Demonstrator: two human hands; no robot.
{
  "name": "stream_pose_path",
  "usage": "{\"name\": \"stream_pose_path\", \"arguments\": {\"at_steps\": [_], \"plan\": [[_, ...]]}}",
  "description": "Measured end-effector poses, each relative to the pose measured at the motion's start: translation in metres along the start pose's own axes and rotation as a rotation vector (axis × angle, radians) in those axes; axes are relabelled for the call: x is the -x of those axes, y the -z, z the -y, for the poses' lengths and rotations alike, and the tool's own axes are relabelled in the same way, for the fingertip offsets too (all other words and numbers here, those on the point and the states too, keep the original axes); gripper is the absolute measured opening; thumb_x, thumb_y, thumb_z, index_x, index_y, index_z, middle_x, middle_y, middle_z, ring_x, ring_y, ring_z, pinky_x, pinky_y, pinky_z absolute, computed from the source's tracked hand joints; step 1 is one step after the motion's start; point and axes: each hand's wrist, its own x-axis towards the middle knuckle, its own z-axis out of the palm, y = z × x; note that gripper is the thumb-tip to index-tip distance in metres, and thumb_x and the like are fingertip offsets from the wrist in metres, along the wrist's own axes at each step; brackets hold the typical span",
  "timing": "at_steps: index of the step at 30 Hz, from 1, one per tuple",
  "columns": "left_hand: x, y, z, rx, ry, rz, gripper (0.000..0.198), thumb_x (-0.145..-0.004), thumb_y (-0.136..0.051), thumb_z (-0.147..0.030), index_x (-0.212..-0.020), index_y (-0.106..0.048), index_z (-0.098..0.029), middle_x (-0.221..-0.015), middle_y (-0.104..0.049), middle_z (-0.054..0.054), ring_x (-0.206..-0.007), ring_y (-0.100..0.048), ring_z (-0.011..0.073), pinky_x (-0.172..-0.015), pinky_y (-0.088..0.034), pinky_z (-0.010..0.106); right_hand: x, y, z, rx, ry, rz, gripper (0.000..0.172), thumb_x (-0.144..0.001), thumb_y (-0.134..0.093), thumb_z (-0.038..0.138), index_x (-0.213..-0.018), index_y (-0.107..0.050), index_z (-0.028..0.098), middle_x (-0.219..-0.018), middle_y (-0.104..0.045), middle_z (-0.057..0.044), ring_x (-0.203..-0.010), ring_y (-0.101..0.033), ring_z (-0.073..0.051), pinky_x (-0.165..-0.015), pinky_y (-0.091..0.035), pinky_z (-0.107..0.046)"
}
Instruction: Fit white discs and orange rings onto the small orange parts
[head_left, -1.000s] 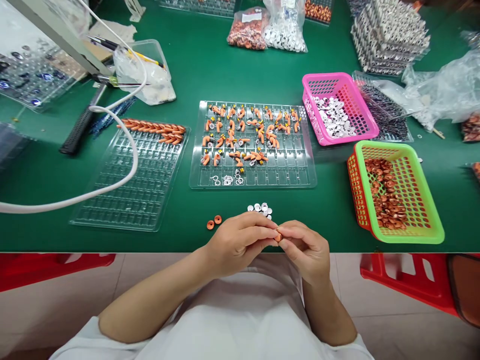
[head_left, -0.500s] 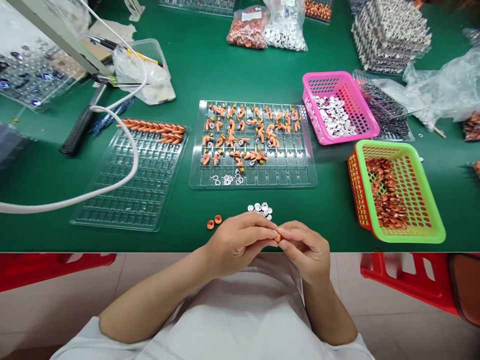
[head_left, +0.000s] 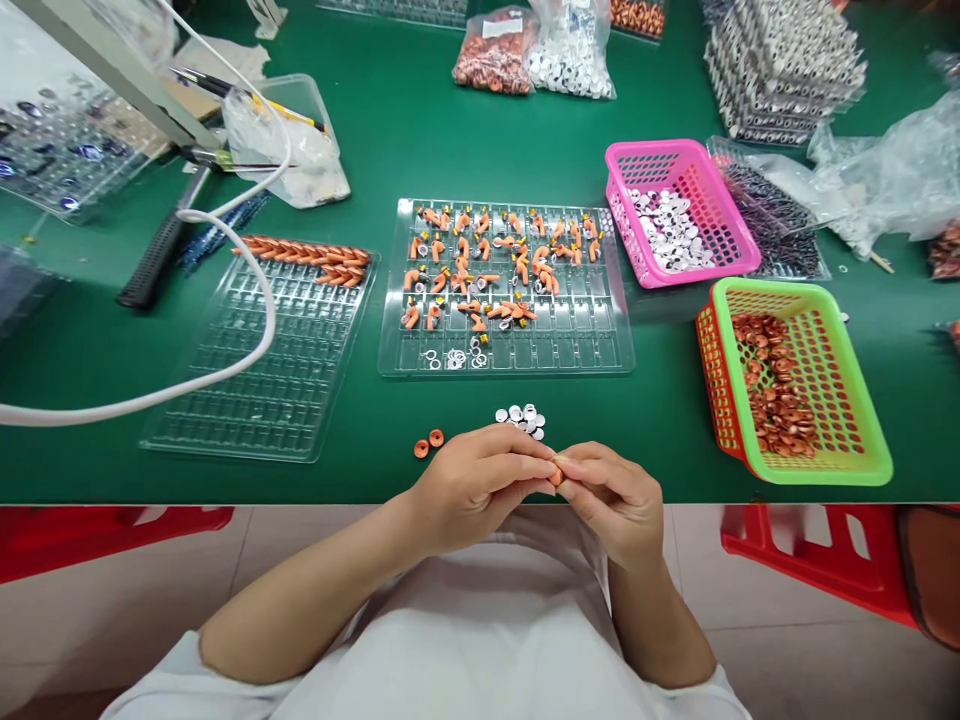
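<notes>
My left hand (head_left: 472,485) and my right hand (head_left: 611,495) meet at the near edge of the green table (head_left: 420,140). Their fingertips pinch a small orange ring (head_left: 556,471) between them; both hands are closed on it. Just beyond the hands lie a little heap of white rings (head_left: 521,419) and two loose orange rings (head_left: 428,443). Farther out sits a clear tray (head_left: 592,345) with several orange bent pieces in its upper rows and some white rings in its near row.
A second clear tray (head_left: 262,370) with a row of orange pieces lies at left, a white cable (head_left: 225,365) across it. A pink basket (head_left: 679,155) of white rings and a green basket (head_left: 840,400) of brown rings stand at right. Bags and stacked trays line the back.
</notes>
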Motion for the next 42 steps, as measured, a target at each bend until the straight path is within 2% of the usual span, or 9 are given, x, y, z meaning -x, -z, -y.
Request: {"name": "stream_pose_path", "arguments": {"at_steps": [12, 18, 31, 42], "plan": [[-0.0048, 0.0022, -0.0010, -0.027, 0.000, -0.026, 0.006, -0.091, -0.067, -0.013, -0.094, -0.070, -0.017, -0.088, -0.078, 0.006, -0.081, -0.075, 0.0129, -0.072, -0.062, 0.020, -0.0014, 0.0026, 0.0044, 0.092, 0.038, 0.029, 0.037, -0.087, -0.068, 0.007, -0.114, -0.075, 0.031, -0.096, -0.078, -0.005, -0.085, -0.074, -0.019, -0.065, -0.062, -0.029], [-0.0035, 0.0041, -0.0018, -0.015, 0.006, 0.011, 0.010, -0.093, -0.063, -0.013, -0.095, -0.072, -0.018, -0.092, -0.077, 0.007, -0.082, -0.074, 0.0130, -0.074, -0.062, 0.020, -0.0015, 0.0035, 0.0034, 0.067, 0.034, 0.053, 0.040, -0.087, -0.067, 0.006, -0.116, -0.074, 0.033, -0.096, -0.078, -0.005, -0.086, -0.073, -0.019, -0.065, -0.061, -0.029], [0.0004, -0.0015, -0.0012, 0.015, 0.012, -0.029, 0.012, -0.092, -0.063, -0.010, -0.101, -0.068, -0.017, -0.088, -0.076, 0.007, -0.080, -0.074, 0.0132, -0.072, -0.062, 0.021, -0.0018, 0.0010, 0.0059, 0.113, 0.061, 0.036, 0.038, -0.087, -0.066, 0.005, -0.115, -0.074, 0.030, -0.095, -0.077, -0.006, -0.083, -0.073, -0.018, -0.065, -0.061, -0.028], [0.0030, -0.0033, 0.0043, -0.040, -0.029, -0.047, 0.013, -0.093, -0.061, -0.010, -0.102, -0.066, -0.018, -0.088, -0.074, 0.008, -0.077, -0.073, 0.0139, -0.068, -0.061, 0.022, 0.0000, -0.0027, 0.0039, 0.187, 0.152, 0.034, 0.048, -0.086, -0.061, -0.001, -0.122, -0.067, 0.029, -0.098, -0.076, -0.006, -0.087, -0.072, -0.020, -0.071, -0.061, -0.032]]}}
